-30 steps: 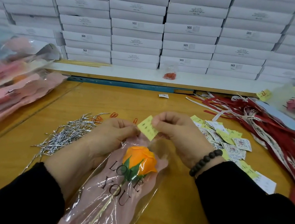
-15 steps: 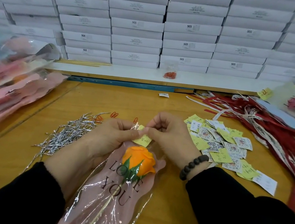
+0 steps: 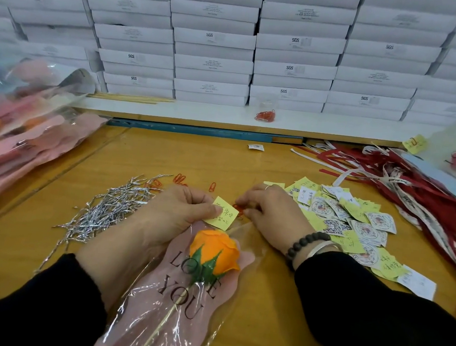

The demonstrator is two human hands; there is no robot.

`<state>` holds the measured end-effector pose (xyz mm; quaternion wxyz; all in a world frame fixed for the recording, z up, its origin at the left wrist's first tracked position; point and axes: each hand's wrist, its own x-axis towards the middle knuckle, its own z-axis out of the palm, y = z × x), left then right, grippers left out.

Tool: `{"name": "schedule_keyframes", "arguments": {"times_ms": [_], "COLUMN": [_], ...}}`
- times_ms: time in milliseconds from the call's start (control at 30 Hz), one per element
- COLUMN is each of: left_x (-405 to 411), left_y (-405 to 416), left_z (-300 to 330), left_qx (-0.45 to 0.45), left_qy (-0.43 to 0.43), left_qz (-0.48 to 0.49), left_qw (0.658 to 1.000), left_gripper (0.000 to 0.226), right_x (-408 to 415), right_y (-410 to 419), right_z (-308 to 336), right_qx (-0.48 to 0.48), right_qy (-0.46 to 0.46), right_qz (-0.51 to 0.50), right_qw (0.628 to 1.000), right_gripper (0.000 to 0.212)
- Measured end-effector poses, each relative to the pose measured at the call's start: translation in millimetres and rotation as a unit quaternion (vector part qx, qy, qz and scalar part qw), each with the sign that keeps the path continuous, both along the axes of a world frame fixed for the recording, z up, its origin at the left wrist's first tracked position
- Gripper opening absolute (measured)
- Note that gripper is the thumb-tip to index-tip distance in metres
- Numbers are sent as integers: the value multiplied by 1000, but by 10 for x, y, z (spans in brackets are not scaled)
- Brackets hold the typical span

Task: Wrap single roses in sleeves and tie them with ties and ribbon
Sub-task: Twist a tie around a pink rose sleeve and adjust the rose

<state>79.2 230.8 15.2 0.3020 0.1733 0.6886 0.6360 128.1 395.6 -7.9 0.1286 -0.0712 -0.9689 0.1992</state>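
An orange rose [image 3: 214, 249] lies in a pink and clear sleeve [image 3: 184, 300] printed "LOVE YOU", on the wooden table [image 3: 263, 164] in front of me. A small yellow note [image 3: 223, 213] lies at the sleeve's top edge. My left hand [image 3: 174, 212] holds the note and sleeve top with thumb and fingers. My right hand [image 3: 270, 211] pinches a red paper clip [image 3: 239, 209] at the note's right edge.
Silver twist ties [image 3: 109, 212] lie in a heap to the left, loose red clips [image 3: 180, 178] behind them. Yellow notes and printed tags [image 3: 348, 223] spread to the right, red and white ribbons [image 3: 411, 187] beyond. Wrapped roses [image 3: 20, 129] pile far left. White boxes [image 3: 215, 40] line the back.
The yellow note came down from between both hands onto the sleeve's top. My right hand let go of the note and now pinches a red clip at its edge.
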Motion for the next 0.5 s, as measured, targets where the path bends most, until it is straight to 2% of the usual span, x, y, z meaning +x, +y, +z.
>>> {"name": "schedule_keyframes", "arguments": {"times_ms": [100, 200, 333, 500], "left_x": [-9, -8, 7, 7], "left_y": [-2, 0, -2, -3], "left_z": [-8, -7, 3, 6], "left_qx": [0, -6, -5, -1], "left_qy": [0, 2, 2, -7], "left_qz": [1, 2, 2, 5], "left_qw": [1000, 1000, 1000, 1000], "left_gripper": [14, 14, 15, 11], "right_x": [13, 14, 31, 70], "right_y": [-4, -8, -6, -15], "right_z": [0, -4, 13, 61], "right_qx": [-4, -15, -123, -271], "right_qy": [22, 32, 62, 92], "right_qz": [-9, -8, -22, -22], "right_qw": [1000, 999, 990, 958], "right_gripper": [11, 7, 10, 8]}}
